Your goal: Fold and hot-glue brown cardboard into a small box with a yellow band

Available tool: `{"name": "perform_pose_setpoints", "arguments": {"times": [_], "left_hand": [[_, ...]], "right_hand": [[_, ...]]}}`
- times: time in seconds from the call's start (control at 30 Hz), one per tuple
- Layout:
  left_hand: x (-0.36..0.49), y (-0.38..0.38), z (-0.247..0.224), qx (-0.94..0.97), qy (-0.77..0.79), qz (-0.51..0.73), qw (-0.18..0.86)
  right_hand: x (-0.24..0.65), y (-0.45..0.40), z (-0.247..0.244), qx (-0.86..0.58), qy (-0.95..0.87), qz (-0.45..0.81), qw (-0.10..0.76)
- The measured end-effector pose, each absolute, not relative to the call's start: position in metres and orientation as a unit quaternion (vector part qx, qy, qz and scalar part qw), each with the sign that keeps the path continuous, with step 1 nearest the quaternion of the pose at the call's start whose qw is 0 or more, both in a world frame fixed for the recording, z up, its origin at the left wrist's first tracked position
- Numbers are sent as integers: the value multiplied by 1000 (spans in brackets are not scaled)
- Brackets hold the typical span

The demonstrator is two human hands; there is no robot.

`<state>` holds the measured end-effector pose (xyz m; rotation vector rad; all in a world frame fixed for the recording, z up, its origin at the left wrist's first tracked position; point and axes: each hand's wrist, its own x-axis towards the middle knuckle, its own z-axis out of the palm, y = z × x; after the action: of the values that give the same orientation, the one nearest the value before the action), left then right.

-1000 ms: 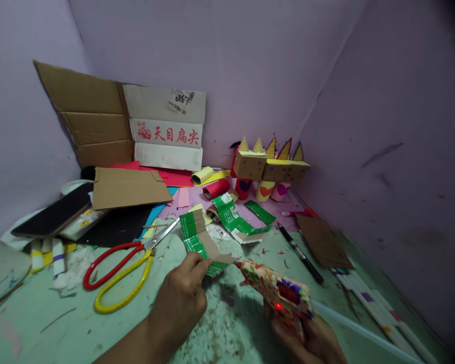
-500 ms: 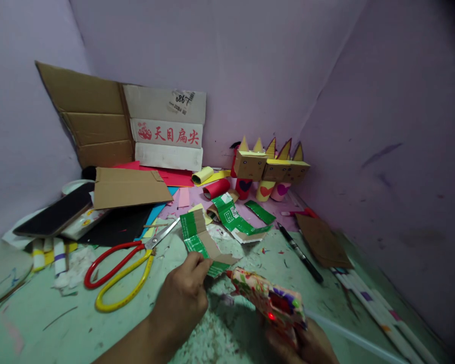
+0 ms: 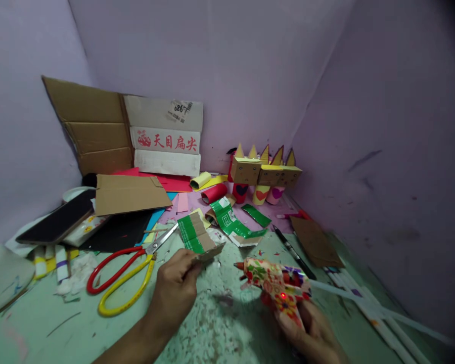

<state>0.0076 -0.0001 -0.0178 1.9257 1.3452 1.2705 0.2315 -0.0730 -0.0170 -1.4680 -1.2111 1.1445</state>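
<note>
My left hand (image 3: 176, 285) pinches the near edge of a green-and-brown piece of cardboard (image 3: 194, 231) between thumb and fingers, with a bent flap sticking out to the right. In my right hand (image 3: 307, 328) is a flower-patterned glue gun (image 3: 265, 275), its nozzle pointing left and a red light lit on its side. A long clear glue stick (image 3: 337, 290) runs out of its back. The nozzle is apart from the cardboard. Red-and-yellow-handled scissors (image 3: 147, 258) lie left of the cardboard. Behind it rests a torn green cardboard scrap (image 3: 229, 218).
Cardboard figures (image 3: 246, 172) with pointed tops stand at the back. Beside them lie red (image 3: 214, 193) and yellow paper tubes (image 3: 200, 181). At right are a black pen (image 3: 291, 248), brown cardboard (image 3: 314, 242) and white sticks (image 3: 379, 318). A phone (image 3: 56, 217) leans at left; an unfolded box (image 3: 167, 139) stands behind.
The glue gun has moved right and away from the cardboard, its nozzle now further off. My left hand has shifted slightly left, and the cardboard's near flap is now folded up.
</note>
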Motion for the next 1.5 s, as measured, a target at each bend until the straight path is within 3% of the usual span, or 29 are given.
{"name": "perform_pose_setpoints", "arguments": {"times": [0.27, 0.4, 0.6, 0.67, 0.73, 0.8, 1.0, 1.2, 1.5], "left_hand": [[4, -7, -10, 635, 510, 481, 326], [6, -10, -8, 626, 501, 476, 361], [8, -16, -7, 646, 492, 424, 401], [8, -18, -7, 662, 484, 406, 404], [8, -19, -7, 667, 480, 398, 408], [7, -19, -7, 657, 487, 394, 420], [4, -19, -9, 620, 509, 377, 463], [5, -18, -8, 632, 502, 382, 449], [5, -20, -5, 650, 502, 382, 425]], "right_hand": [[241, -53, -4, -591, -546, 471, 361], [246, -51, -3, -647, -581, 377, 319], [261, -56, 23, -731, -658, 167, 74], [269, -45, 32, -724, -670, 142, 88], [278, -24, 41, -707, -675, 124, 173], [284, 5, 49, -688, -681, 149, 203], [271, 93, 51, -692, -678, 233, 91], [240, 128, 37, -688, -672, 271, -33], [225, 138, 18, -696, -677, 228, -70]]}}
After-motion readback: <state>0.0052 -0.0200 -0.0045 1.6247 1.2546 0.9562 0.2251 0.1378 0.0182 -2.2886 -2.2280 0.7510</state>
